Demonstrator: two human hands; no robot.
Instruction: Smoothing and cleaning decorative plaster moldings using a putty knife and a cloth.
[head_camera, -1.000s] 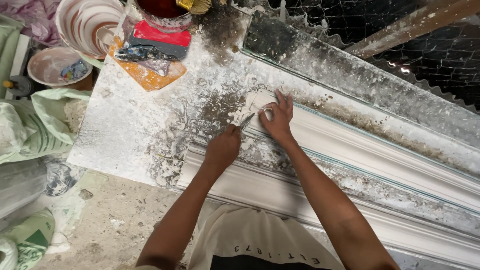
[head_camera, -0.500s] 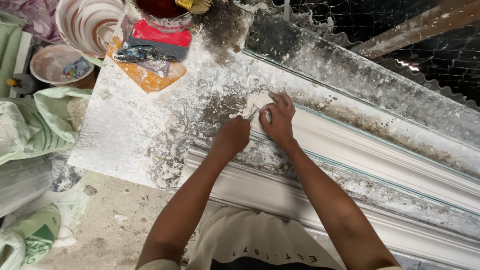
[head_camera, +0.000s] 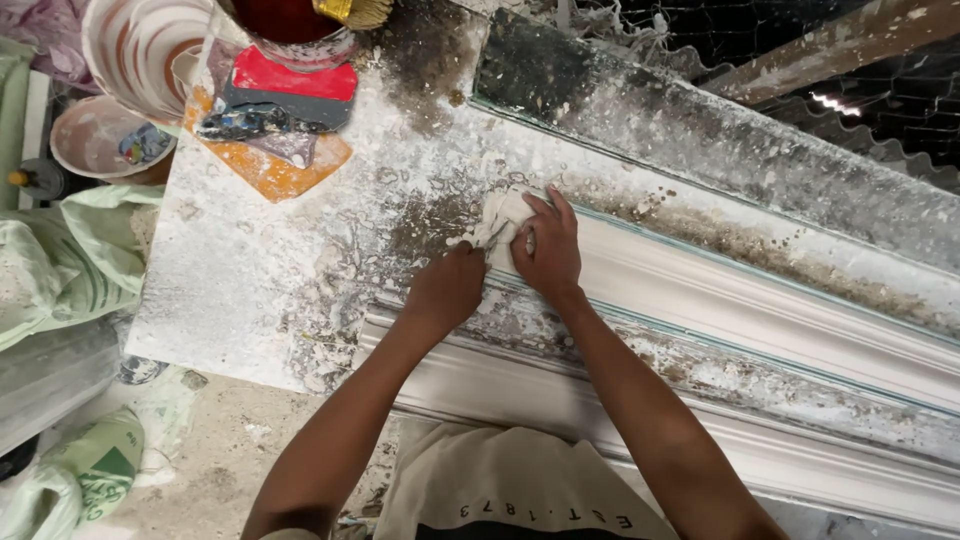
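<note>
Head view: both hands at left end of white moulding (head_camera: 760, 300), right hand (head_camera: 548, 250) flat, fingers spread on wet plaster lump (head_camera: 497, 222), left hand (head_camera: 445, 290) fisted beside it, grip contents can't tell; imo press evenly, feather w/ profile.

Both forearms are bare to the elbow, with no sleeves, gloves, rings or watch showing. The left hand (head_camera: 445, 292) and right hand (head_camera: 547, 250) carry pale plaster dust. Below the arms, a beige shirt with dark printed lettering.
</note>
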